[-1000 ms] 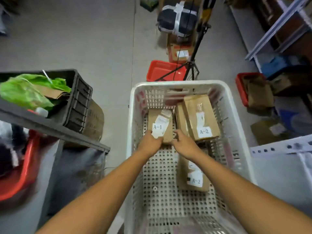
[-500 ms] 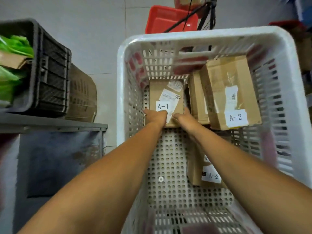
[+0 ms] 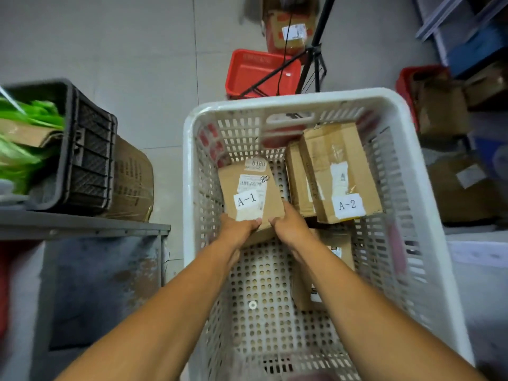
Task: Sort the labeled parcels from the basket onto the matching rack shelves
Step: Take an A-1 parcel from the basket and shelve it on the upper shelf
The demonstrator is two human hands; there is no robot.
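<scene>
**A-1 parcel gripped at its near edge**

The A-1 parcel (image 3: 248, 195) lay tilted inside the white basket (image 3: 297, 99), left of an A-2 parcel (image 3: 339, 174). It looked like a small, stiff cardboard box, probably light, best held at opposite edges or corners. The left hand (image 3: 238, 229) curled round its near-left corner; the right hand (image 3: 290, 228) clasped the near-right corner, fingers hidden underneath.

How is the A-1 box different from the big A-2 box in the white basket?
The A-1 box is gripped by the left hand and right hand; the A-2 box is untouched. A-1 looks smaller and sits at the basket's left; A-2 leans on another box at the right. Both are brown cardboard with white labels.
</scene>
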